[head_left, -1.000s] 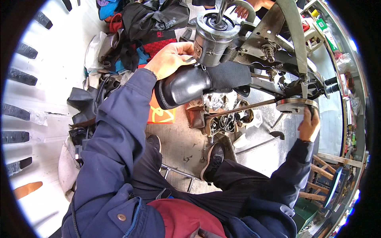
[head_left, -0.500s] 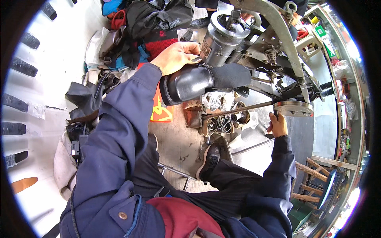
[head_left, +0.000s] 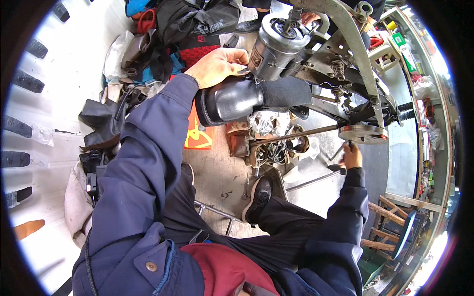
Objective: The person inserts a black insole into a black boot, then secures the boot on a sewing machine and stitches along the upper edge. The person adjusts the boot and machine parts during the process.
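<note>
A black leather shoe (head_left: 234, 101) with a glossy upper lies sideways under the head of a metal sewing machine (head_left: 279, 52). My left hand (head_left: 217, 66) is closed on the shoe's upper edge, thumb and fingers close beside the machine's cylinder; the fingertips are partly hidden there. At the lower right of the machine is its round hand wheel (head_left: 363, 134). Just below the wheel, my right hand (head_left: 351, 157) has its fingers wrapped round a short dark crank handle (head_left: 350, 144).
Below the machine sits an open container of worn shoes and metal parts (head_left: 276, 150). An orange-red bag (head_left: 197, 135) lies under the shoe. Bags and cloths (head_left: 197, 22) are heaped at the far left. A wooden stool (head_left: 390, 227) and loaded shelves (head_left: 429, 123) stand at right.
My right hand and the crank handle have shifted slightly right and down under the wheel. My left hand stays on the shoe, nearly unmoved. The whole view has tilted a little.
</note>
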A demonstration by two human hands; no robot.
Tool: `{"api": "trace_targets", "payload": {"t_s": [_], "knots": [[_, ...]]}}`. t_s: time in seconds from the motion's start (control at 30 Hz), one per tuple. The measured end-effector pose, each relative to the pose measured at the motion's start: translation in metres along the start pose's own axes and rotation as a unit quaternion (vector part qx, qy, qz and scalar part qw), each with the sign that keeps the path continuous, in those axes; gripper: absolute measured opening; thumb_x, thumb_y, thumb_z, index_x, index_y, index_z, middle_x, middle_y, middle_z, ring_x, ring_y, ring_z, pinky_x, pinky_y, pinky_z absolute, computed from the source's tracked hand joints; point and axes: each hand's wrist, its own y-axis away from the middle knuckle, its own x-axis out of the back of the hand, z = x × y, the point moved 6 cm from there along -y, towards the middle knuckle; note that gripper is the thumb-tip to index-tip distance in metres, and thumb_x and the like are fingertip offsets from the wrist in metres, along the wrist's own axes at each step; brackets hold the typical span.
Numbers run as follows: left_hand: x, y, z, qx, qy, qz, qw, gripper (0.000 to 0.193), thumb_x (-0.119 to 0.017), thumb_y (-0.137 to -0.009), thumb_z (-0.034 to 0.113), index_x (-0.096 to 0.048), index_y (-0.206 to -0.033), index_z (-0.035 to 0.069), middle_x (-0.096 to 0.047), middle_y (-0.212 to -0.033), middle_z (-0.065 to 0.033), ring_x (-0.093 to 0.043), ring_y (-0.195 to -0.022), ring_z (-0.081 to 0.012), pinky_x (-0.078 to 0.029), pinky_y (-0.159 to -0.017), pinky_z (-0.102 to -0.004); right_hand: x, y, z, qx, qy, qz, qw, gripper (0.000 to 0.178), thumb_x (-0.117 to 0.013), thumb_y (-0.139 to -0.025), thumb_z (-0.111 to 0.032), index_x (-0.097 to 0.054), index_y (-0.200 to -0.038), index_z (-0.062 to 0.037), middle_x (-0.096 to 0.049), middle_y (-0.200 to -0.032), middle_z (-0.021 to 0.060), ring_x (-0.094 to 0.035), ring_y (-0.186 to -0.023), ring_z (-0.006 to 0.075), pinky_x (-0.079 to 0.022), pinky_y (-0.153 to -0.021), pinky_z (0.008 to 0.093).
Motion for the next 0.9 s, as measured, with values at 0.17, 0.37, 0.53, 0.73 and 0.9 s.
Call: {"api": "trace_targets", "payload": {"t_s": [0.17,0.37,0.53,0.73,0.9], "knots": [[0.001,0.002,-0.003,0.014,0.032,0.012,0.999,0.010,-0.056,-0.094,-0.004,-0.062,-0.098,0.003,-0.062,-0.090,0.0044,-0.058,-0.083,-0.0046,-0.047,-0.079,-0.0205,0.001,0.061,-0.094,0.239,-0.057,-0.042,0.968,0.025,-0.060,-0.100,-0.024,-0.062,-0.092,-0.0002,-0.053,-0.062,0.0023,-0.053,-0.047,0.0116,-0.043,-0.044,0.0266],[0.002,-0.001,-0.002,-0.002,0.026,0.006,1.000,0.010,-0.056,-0.093,-0.003,-0.062,-0.098,0.003,-0.063,-0.090,0.0034,-0.058,-0.082,-0.0054,-0.047,-0.078,-0.0210,0.104,0.018,-0.059,0.162,-0.062,0.192,0.966,0.023,-0.061,-0.098,-0.024,-0.065,-0.096,-0.0015,-0.052,-0.061,0.0026,-0.047,-0.045,0.0101,-0.038,-0.042,0.0270],[0.004,-0.003,-0.004,0.006,0.023,0.003,1.000,0.009,-0.056,-0.093,-0.002,-0.063,-0.095,0.002,-0.063,-0.088,0.0030,-0.058,-0.081,-0.0059,-0.047,-0.078,-0.0216,0.011,0.011,-0.014,-0.001,0.016,0.030,0.999,0.022,-0.060,-0.098,-0.022,-0.060,-0.096,-0.0004,-0.056,-0.061,0.0055,-0.056,-0.044,0.0146,-0.046,-0.041,0.0318],[0.008,-0.004,-0.008,0.044,0.035,0.005,0.998,0.008,-0.057,-0.092,-0.002,-0.064,-0.094,0.002,-0.063,-0.087,0.0022,-0.059,-0.081,-0.0064,-0.048,-0.078,-0.0226,0.022,0.062,-0.099,0.247,-0.128,-0.036,0.960,0.025,-0.060,-0.098,-0.023,-0.064,-0.094,0.0005,-0.058,-0.061,0.0048,-0.056,-0.049,0.0125,-0.043,-0.045,0.0268],[0.009,-0.003,-0.004,0.054,0.042,-0.012,0.998,0.008,-0.059,-0.092,0.001,-0.065,-0.097,0.002,-0.065,-0.089,0.0011,-0.060,-0.082,-0.0070,-0.048,-0.079,-0.0228,0.106,0.016,-0.058,0.178,-0.096,0.176,0.963,0.021,-0.062,-0.096,-0.022,-0.065,-0.093,-0.0018,-0.052,-0.058,0.0022,-0.049,-0.044,0.0116,-0.039,-0.041,0.0273]]}}
